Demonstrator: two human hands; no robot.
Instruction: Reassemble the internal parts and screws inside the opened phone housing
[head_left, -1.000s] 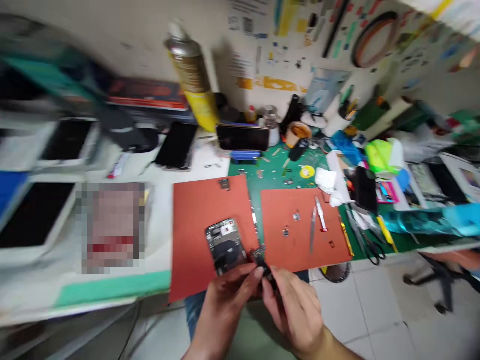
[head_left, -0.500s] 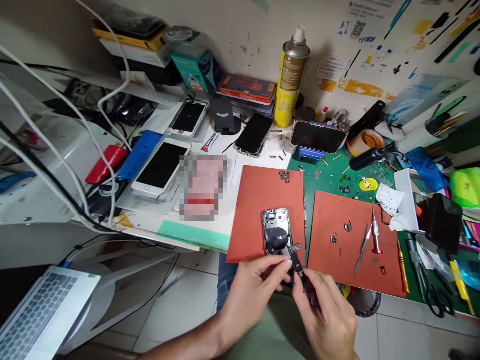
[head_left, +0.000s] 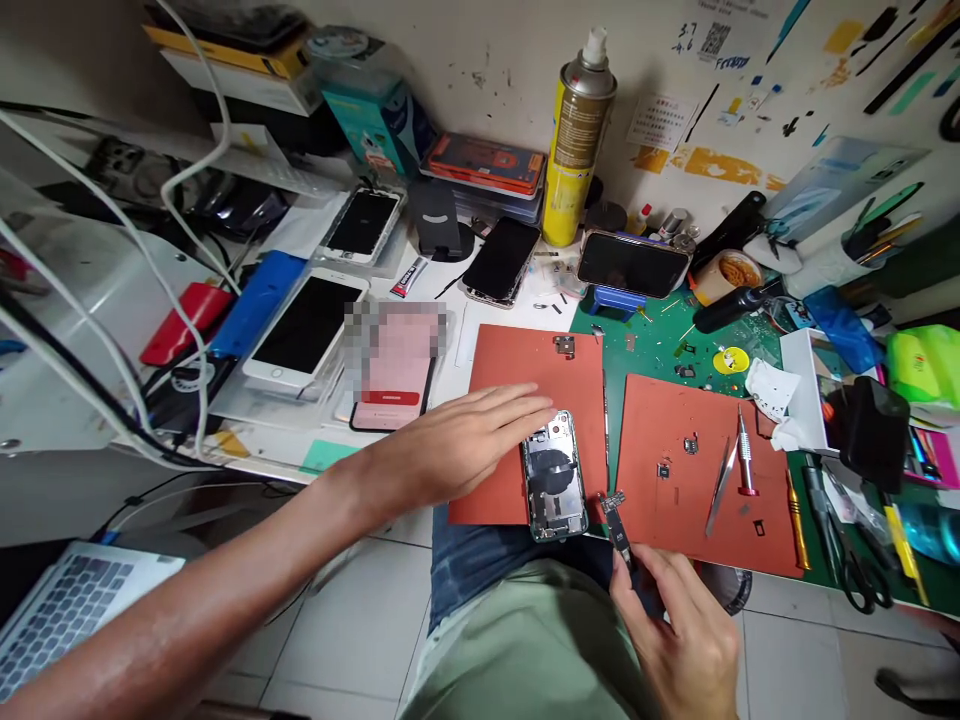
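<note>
My left hand (head_left: 472, 440) reaches over the orange-red mat (head_left: 491, 365) with its fingers stretched out and nothing in it. Its fingertips are at the upper left corner of an opened phone housing (head_left: 556, 478), which lies at the mat's front edge; whether they touch it I cannot tell. A round black pad shows in the housing. In front of the table edge, my right hand (head_left: 679, 625) pinches the lower end of a narrow dark phone logic board (head_left: 616, 527). A small metal part (head_left: 564, 346) lies at the top of the mat.
On the second orange-red mat (head_left: 694, 510) lie tweezers (head_left: 720, 490), a screwdriver (head_left: 745, 460) and small chips. Scissors (head_left: 859, 570) are at the right. Several phones, including a white one (head_left: 306, 330), and a yellow spray can (head_left: 576, 140) stand or lie behind. Cables (head_left: 169, 300) hang at the left.
My left hand has let go of the board's area and moved up and left, fingers now extended beside the housing. My right hand, holding the board, has shifted slightly right and down.
</note>
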